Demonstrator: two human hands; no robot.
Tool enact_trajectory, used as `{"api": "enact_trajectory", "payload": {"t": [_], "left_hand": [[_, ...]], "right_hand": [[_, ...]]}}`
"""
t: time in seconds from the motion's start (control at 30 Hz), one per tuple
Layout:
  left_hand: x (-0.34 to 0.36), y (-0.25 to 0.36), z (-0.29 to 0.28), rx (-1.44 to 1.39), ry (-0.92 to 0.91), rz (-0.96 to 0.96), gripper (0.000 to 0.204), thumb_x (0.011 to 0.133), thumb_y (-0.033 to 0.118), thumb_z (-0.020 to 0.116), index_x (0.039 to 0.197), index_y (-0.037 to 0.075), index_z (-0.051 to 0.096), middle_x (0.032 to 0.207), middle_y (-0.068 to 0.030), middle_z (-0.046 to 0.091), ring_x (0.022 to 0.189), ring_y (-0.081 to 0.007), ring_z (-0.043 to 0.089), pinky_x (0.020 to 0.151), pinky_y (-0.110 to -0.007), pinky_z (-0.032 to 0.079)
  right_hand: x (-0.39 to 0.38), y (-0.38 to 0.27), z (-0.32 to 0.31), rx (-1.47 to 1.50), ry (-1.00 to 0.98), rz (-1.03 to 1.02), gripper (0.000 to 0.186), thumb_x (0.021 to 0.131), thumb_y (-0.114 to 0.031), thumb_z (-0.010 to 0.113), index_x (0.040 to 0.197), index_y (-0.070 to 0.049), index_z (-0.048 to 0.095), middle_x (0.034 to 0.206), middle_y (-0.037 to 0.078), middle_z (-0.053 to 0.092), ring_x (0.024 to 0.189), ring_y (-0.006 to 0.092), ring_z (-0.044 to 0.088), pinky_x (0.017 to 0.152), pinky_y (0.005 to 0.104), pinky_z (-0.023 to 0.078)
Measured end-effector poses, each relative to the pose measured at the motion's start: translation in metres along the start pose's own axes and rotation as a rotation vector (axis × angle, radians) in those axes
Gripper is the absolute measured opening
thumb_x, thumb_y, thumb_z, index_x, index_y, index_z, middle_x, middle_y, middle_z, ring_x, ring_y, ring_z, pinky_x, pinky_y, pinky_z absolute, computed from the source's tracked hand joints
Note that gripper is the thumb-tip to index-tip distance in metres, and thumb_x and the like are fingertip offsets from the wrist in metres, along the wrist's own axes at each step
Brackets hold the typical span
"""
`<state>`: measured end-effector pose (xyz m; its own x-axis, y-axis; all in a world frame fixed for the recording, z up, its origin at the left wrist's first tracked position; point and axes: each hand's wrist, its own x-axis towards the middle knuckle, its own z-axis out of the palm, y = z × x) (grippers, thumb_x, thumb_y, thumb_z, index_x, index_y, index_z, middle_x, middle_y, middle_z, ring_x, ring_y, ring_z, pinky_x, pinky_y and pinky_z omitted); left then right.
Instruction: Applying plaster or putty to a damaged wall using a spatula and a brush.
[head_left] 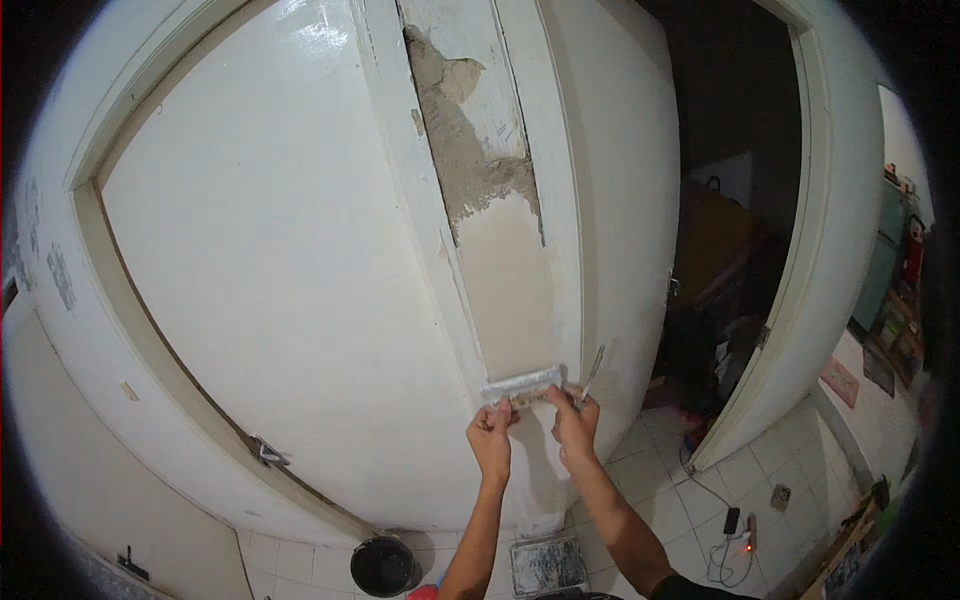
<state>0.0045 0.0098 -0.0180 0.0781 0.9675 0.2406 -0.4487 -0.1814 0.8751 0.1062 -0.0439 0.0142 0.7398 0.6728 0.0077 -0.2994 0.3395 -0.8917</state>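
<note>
A wide putty blade (520, 383) lies level against the wall strip between two door frames, smeared with white putty. My left hand (490, 430) is closed on its left end, fingertips on the blade. My right hand (575, 418) grips its right end. A thin metal tool (595, 370), its kind hard to make out, sticks up from the same right hand. Just above the blade, a smooth beige putty patch (508, 280) covers the strip. Higher up, rough grey cement (450, 140) shows where the white paint is gone.
A white door (270, 250) stands on the left; to the right, another door (625, 200) stands beside a dark doorway (730, 230). On the tiled floor are a black bucket (383, 566), a putty-stained tray (548, 566) and a power strip with cables (750, 532).
</note>
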Motion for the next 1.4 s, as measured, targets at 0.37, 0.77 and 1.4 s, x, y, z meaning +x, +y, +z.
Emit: {"api": "enact_trajectory", "payload": {"t": [0.37, 0.77, 1.4], "left_hand": [[0.084, 0.196, 0.089, 0.142, -0.079, 0.388, 0.041, 0.086, 0.033, 0.067, 0.08, -0.008, 0.066, 0.072, -0.0121, 0.067, 0.066, -0.0146, 0.06, 0.065, -0.029, 0.047], [0.011, 0.161, 0.054, -0.488, -0.351, 0.256, 0.052, 0.095, 0.041, 0.053, 0.134, 0.009, 0.04, 0.131, -0.0067, 0.05, 0.121, -0.0212, 0.048, 0.102, -0.038, 0.041], [-0.124, 0.054, -0.084, -0.522, 0.166, -0.254, 0.044, 0.097, 0.033, 0.043, 0.132, 0.007, 0.044, 0.129, -0.0106, 0.052, 0.115, -0.0303, 0.054, 0.097, -0.046, 0.045]], "right_hand": [[0.018, -0.182, 0.107, 0.12, -0.126, -0.29, 0.022, 0.079, -0.024, 0.075, 0.078, -0.008, 0.06, 0.053, -0.007, 0.042, 0.041, 0.0032, 0.033, 0.037, 0.0216, 0.023], [-0.053, -0.146, 0.058, 0.182, -0.447, -0.432, 0.039, 0.083, 0.003, 0.057, 0.12, -0.004, 0.048, 0.063, -0.004, 0.046, 0.041, 0.0047, 0.037, 0.035, 0.0221, 0.031], [-0.134, -0.089, -0.091, -0.898, -0.707, -0.427, 0.021, 0.085, -0.006, 0.057, 0.104, 0.001, 0.058, 0.087, 0.014, 0.053, 0.07, 0.0243, 0.056, 0.064, 0.0321, 0.046]]}}
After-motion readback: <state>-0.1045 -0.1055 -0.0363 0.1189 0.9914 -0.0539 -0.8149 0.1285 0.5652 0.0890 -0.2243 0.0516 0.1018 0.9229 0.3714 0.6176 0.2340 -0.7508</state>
